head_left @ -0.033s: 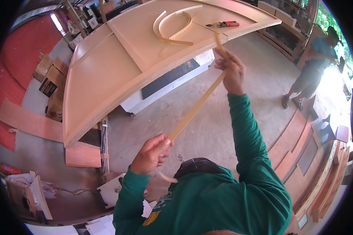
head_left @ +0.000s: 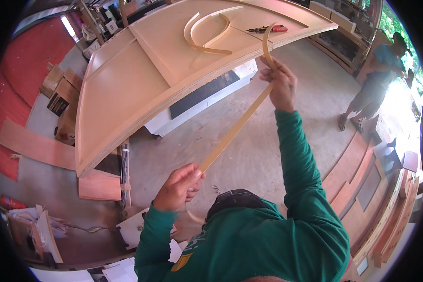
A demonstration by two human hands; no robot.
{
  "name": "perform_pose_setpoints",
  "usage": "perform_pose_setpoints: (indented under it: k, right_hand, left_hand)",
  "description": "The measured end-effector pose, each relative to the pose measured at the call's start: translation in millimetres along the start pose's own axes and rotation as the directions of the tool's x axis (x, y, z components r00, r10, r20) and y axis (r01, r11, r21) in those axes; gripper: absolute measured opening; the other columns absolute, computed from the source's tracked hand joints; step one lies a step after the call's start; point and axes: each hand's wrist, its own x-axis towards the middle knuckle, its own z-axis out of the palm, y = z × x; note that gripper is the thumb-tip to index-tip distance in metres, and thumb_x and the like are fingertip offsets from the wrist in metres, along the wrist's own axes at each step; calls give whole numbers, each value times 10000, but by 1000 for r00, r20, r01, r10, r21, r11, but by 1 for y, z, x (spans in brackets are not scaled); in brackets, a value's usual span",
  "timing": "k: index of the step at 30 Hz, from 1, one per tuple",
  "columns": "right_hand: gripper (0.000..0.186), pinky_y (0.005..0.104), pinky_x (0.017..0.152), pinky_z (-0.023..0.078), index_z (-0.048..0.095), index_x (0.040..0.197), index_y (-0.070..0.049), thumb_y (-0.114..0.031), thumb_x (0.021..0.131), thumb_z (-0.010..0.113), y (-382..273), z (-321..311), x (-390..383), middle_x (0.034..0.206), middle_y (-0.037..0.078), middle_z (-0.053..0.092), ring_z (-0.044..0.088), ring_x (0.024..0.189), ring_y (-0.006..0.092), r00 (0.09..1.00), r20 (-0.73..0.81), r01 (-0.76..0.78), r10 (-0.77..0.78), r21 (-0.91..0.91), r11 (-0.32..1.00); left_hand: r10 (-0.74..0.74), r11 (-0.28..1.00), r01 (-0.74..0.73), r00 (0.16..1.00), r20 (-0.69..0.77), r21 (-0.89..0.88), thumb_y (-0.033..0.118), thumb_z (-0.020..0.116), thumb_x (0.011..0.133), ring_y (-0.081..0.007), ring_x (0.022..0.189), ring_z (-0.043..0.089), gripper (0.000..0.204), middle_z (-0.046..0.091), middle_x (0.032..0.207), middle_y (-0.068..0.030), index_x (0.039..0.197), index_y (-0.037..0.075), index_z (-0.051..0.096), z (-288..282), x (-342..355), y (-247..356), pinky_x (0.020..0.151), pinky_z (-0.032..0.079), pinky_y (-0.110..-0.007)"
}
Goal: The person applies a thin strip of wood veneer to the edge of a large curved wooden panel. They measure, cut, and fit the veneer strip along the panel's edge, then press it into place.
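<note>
My left hand (head_left: 178, 188) grips a long, thin pale-wood strip (head_left: 235, 129) low at the centre, with a short tail hanging below it. My right hand (head_left: 279, 82) holds the same strip higher up, near the panel's front edge; its upper end bends up over that edge. The large pale wooden panel (head_left: 113, 103) has raised frame battens. On it rest several curved loose strips (head_left: 216, 49) and pliers with red handles (head_left: 277, 29), just beyond the strip's upper end.
A white-and-dark box (head_left: 207, 96) stands under the panel. Cardboard boxes (head_left: 54, 82) and a red sheet (head_left: 14, 94) are at the left. Boards (head_left: 352, 169) lie at the right, near a standing person (head_left: 376, 84). A white machine (head_left: 134, 228) sits lower left.
The strip's upper end now reaches higher and curves over in front of the pliers. My right hand has shifted slightly right, my left hand slightly down and left.
</note>
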Motion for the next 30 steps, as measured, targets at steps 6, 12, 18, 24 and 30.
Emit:
perform_pose_setpoints:
  k: [6, 12, 18, 24, 30]
  right_hand:
    - [520, 348, 845, 675, 693, 1406, 138, 76, 967, 421, 0, -18, 55, 1337, 256, 781, 763, 950, 221, 999, -22, 48, -47, 48, 998]
    - [500, 354, 856, 669, 705, 1362, 152, 87, 953, 425, 3, -18, 80, 1327, 257, 784, 764, 968, 244, 998, -40, 54, -50, 112, 992]
    - [502, 410, 1174, 580, 584, 1553, 114, -52, 1085, 515, -10, -124, 129, 1516, 223, 699, 709, 1363, 297, 979, -142, 123, -146, -158, 980]
    - [696, 419, 1185, 506, 518, 1625, 64, -209, 1022, 731, -13, 74, -99, 1560, 267, 632, 641, 1367, 320, 557, 798, 172, 233, -385, 907]
    - [264, 393, 1032, 583, 753, 1314, 40, -107, 1115, 660, -31, 185, -247, 1200, 233, 809, 774, 1161, 338, -163, 930, -215, 331, -360, 908]
  left_hand:
    - [-66, 996, 72, 992, -110, 55, 355, 595, 1179, -22, 647, 309, 252, 379, 776, 95, 1114, 112, 609, -10, -35, 4, 575, 261, -233]
    - [-155, 988, 150, 979, -133, -43, 320, 608, 1162, -32, 660, 334, 245, 388, 762, 92, 1104, 83, 629, -27, -83, -22, 583, 275, -239]
    - [-65, 891, 181, 958, -278, 416, 244, 625, 1118, -137, 642, 550, 238, 584, 742, 7, 1079, 44, 746, -71, -145, -49, 609, 431, -350]
    - [208, 38, 38, 977, -45, 999, 105, 722, 960, -329, 1007, 684, 102, 713, 905, -62, 1045, 124, 775, -49, -130, -6, 1137, 447, -586]
    - [414, -482, 36, 890, 191, 875, 234, 726, 964, -370, 1338, 628, 317, 708, 1277, -146, 1263, 130, 736, -20, -115, 60, 1293, 220, -824]
